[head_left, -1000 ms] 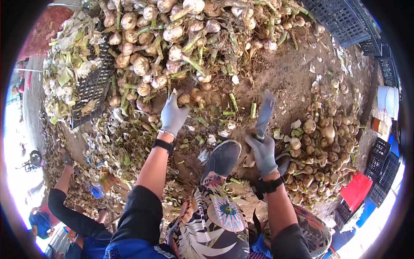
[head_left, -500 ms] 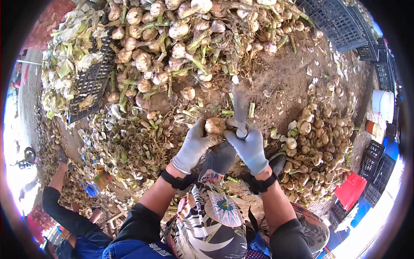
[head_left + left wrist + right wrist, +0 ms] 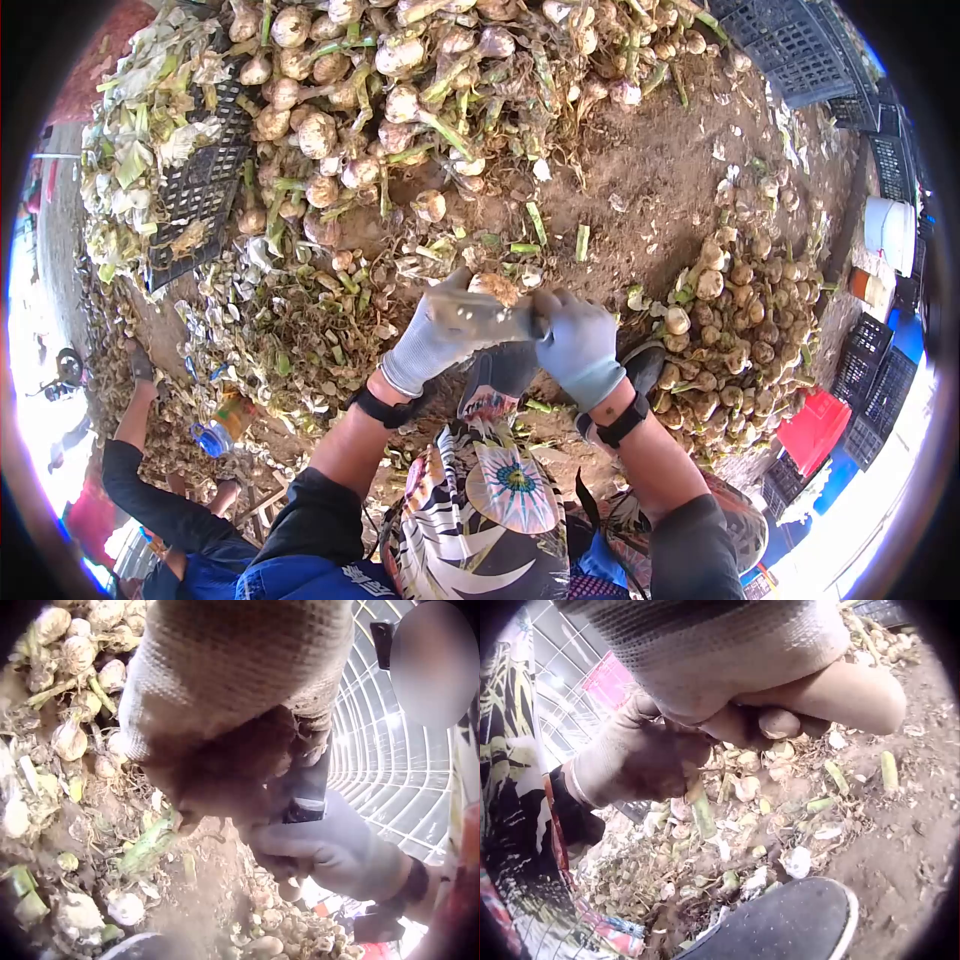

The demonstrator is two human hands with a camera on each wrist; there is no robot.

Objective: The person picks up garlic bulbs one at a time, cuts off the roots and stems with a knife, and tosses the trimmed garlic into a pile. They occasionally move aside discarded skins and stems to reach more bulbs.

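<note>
In the head view my gloved left hand (image 3: 425,340) holds a garlic bulb (image 3: 495,288) above my shoe, its rooty brown end showing past the fingers. My gloved right hand (image 3: 580,345) grips a knife, whose blade (image 3: 480,318) lies crosswise over the bulb and overlaps the left fingers. From the right wrist, the rounded handle end (image 3: 778,724) pokes out of the right fist, while a green stem (image 3: 701,814) points down below the left hand (image 3: 622,757). The left glove (image 3: 232,660) hides most of the bulb in the left wrist view.
A big heap of untrimmed garlic (image 3: 400,110) lies ahead, with a smaller pile of garlic bulbs (image 3: 740,340) at the right. Leaf and stem scraps (image 3: 300,310) cover the ground leftward. Black crates (image 3: 790,50), a white bucket (image 3: 890,230) and another person's leg (image 3: 135,410) edge the scene.
My left hand came back from the heap with a garlic bulb and met the right hand. The knife swung from pointing forward to lying leftward across the bulb.
</note>
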